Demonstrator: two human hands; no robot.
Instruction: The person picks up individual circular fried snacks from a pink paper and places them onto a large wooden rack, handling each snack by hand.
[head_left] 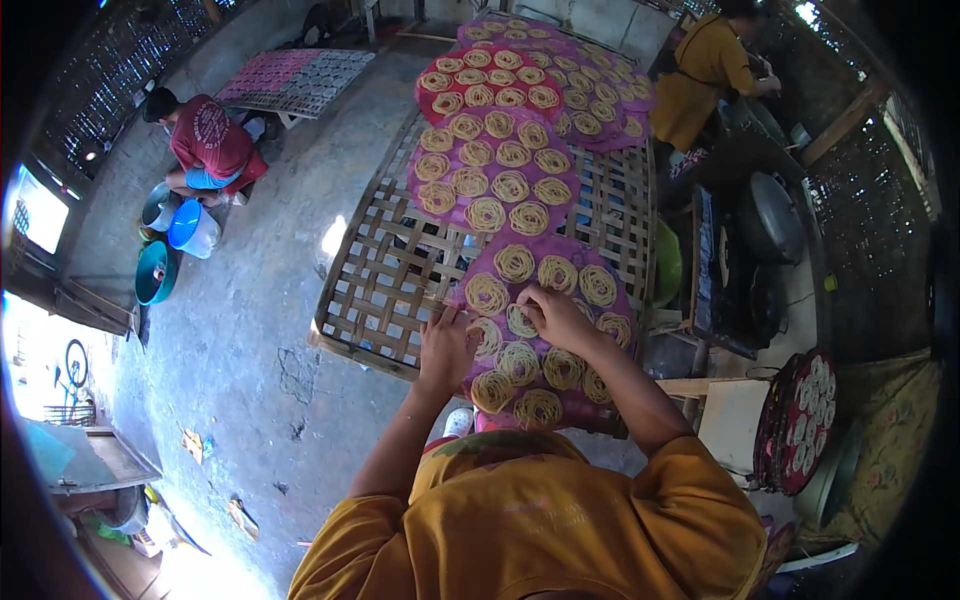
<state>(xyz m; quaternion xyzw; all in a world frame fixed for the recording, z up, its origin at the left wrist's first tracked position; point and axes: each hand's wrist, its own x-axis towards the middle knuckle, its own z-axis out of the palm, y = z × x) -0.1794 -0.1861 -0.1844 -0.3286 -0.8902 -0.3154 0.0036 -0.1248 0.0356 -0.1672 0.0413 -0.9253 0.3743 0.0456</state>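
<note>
The right hand (553, 316), fingertips narrowly pinched, is at 1 pale noodle coil (517, 323) on the near purple sheet (580, 408); left hand (448, 352), grip I cannot tell, flanks its left edge. Woven rack (360, 354) extends leftward.

Over there, a person in a maroon shirt (212, 142) is hunched low beside a blue bucket (200, 235) and a teal basin (152, 288). Opposite, a mustard-clad worker (695, 85) stands near a metal wok (772, 218).
</note>
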